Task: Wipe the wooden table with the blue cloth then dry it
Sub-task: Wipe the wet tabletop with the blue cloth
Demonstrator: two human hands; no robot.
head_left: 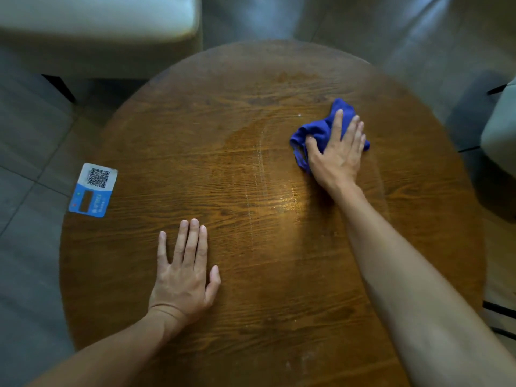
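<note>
1. A round wooden table (195,169) fills most of the view, its grain running side to side.
2. The right hand (336,152) lies on top of a bunched blue cloth (315,132) on the right part of the tabletop, towards the far side.
3. Its fingers (337,124) are spread and laid flat over the cloth, with the thumb tucked into the folds on the left; the hand presses down on the cloth and does not close into a fist.
4. The cloth touches the wood, with folds sticking out past the fingertips and beside the thumb.
5. The left hand (183,277) rests palm down on the near left part of the table, fingers straight and close together, thumb out, holding nothing.
6. A shiny, wet-looking streak (290,202) curves across the wood between the two hands.
7. A blue and white card with a QR code (93,189) sits at the left edge of the table, well apart from the cloth.
8. Pale seats (97,29) stand beyond the table and at the right.
</note>
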